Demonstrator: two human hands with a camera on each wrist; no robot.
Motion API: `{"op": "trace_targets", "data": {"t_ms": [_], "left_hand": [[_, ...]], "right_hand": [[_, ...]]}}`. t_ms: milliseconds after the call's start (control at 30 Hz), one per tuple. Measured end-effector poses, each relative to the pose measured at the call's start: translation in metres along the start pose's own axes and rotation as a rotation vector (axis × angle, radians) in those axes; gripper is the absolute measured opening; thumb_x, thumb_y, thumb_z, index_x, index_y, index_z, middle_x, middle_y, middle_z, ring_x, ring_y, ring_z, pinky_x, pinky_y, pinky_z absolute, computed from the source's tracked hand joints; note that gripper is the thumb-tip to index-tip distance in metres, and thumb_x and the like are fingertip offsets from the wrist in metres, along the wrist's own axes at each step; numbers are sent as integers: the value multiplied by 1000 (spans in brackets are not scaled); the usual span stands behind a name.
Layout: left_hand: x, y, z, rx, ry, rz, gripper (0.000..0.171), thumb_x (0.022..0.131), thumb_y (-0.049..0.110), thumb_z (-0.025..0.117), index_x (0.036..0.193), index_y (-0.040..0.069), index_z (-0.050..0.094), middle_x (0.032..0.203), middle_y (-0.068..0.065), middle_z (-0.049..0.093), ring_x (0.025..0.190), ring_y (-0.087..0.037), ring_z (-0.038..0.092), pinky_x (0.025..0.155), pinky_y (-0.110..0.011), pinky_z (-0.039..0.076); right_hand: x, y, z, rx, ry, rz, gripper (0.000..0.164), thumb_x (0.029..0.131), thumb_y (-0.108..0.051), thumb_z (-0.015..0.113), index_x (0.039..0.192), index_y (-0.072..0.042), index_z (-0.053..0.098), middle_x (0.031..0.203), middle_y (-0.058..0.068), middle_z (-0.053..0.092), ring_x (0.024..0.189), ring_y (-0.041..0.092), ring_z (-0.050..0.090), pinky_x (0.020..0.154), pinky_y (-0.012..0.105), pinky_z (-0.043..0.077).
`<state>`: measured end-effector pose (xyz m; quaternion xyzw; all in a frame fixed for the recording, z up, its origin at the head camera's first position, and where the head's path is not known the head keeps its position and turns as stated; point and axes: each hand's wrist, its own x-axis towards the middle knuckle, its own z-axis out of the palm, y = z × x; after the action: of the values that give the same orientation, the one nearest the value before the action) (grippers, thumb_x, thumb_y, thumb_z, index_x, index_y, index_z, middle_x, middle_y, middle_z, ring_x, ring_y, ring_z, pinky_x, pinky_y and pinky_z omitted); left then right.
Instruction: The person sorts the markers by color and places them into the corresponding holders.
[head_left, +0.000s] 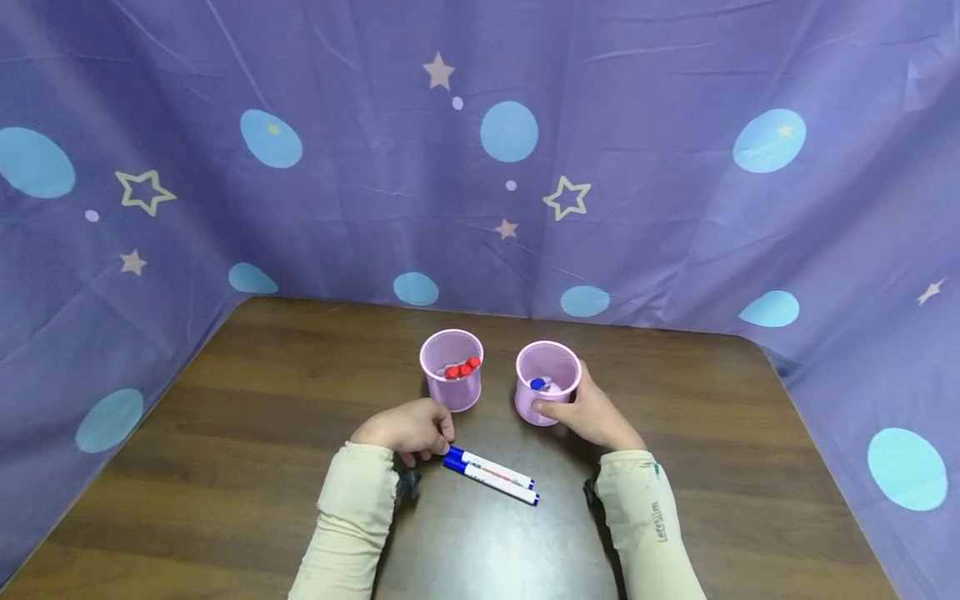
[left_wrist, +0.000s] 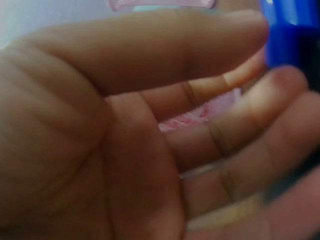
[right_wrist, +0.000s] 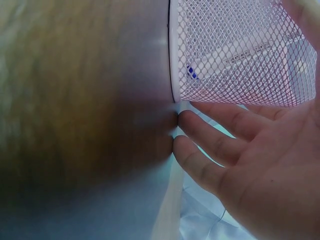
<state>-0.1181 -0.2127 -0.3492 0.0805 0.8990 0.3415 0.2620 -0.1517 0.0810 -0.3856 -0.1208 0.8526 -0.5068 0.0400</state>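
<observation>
My left hand (head_left: 411, 427) is at the capped ends of two blue-capped markers (head_left: 495, 482) that lie side by side on the table. In the left wrist view, the thumb and index fingertip meet at a blue cap (left_wrist: 292, 32), pinching its edge. My right hand (head_left: 596, 414) holds a pink mesh pen cup (head_left: 528, 406), the thumb across its near side. A blue-capped marker (head_left: 538, 383) lies inside that cup. In the right wrist view, the other fingertips (right_wrist: 187, 145) reach down to the tabletop beside the cup's base.
A second pink mesh cup (head_left: 453, 398), with several red-capped markers (head_left: 465, 370) in it, stands left of the held cup. Both cups are on a brown wooden table (head_left: 300, 367). A purple curtain (head_left: 637, 208) with stars and blue dots hangs around the table.
</observation>
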Motion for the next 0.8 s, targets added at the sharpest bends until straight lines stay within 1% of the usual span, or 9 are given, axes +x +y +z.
{"op": "trace_targets", "data": {"t_ms": [100, 233, 433, 533, 667, 800], "left_hand": [[4, -3, 4, 2, 11, 14, 17, 81, -6, 71, 85, 8, 62, 68, -7, 61, 59, -21, 58, 51, -35, 54], [7, -5, 6, 17, 35, 38, 20, 79, -10, 70, 83, 8, 62, 68, -6, 59, 56, -21, 58, 50, -35, 54], [8, -6, 3, 22, 40, 57, 16, 81, -7, 67, 83, 8, 61, 64, -5, 55, 53, -19, 54, 48, -34, 53], [7, -6, 0, 41, 60, 42, 15, 81, -6, 65, 82, 8, 60, 62, -5, 54, 52, -17, 52, 47, -33, 52], [6, -5, -3, 71, 80, -7, 18, 80, -5, 69, 81, 9, 58, 61, -5, 53, 53, -17, 51, 48, -33, 51], [4, -7, 0, 109, 79, -13, 22, 79, -5, 74, 78, 9, 57, 58, -3, 51, 50, -15, 48, 46, -28, 45]], "right_hand": [[0, 1, 1, -15, 0, -7, 94, 79, -24, 87, 149, 0, 30, 136, 24, 54, 123, 38, 53, 106, 52, 38], [2, 2, 1, -23, 1, -17, 93, 79, -25, 87, 149, -1, 31, 135, 23, 55, 121, 37, 54, 104, 51, 40], [4, 1, -1, -17, -10, -29, 92, 80, -24, 86, 149, 1, 31, 135, 25, 54, 122, 39, 54, 105, 53, 40], [4, 0, -3, -11, -1, -27, 92, 80, -23, 87, 149, 2, 31, 136, 25, 54, 123, 40, 53, 105, 53, 39], [3, 0, -3, -8, 6, -20, 93, 80, -22, 86, 150, 1, 30, 135, 25, 54, 123, 39, 53, 106, 53, 39], [1, 1, 1, 6, 2, -15, 94, 79, -22, 87, 151, 1, 30, 135, 24, 55, 122, 38, 53, 106, 52, 39]]}}
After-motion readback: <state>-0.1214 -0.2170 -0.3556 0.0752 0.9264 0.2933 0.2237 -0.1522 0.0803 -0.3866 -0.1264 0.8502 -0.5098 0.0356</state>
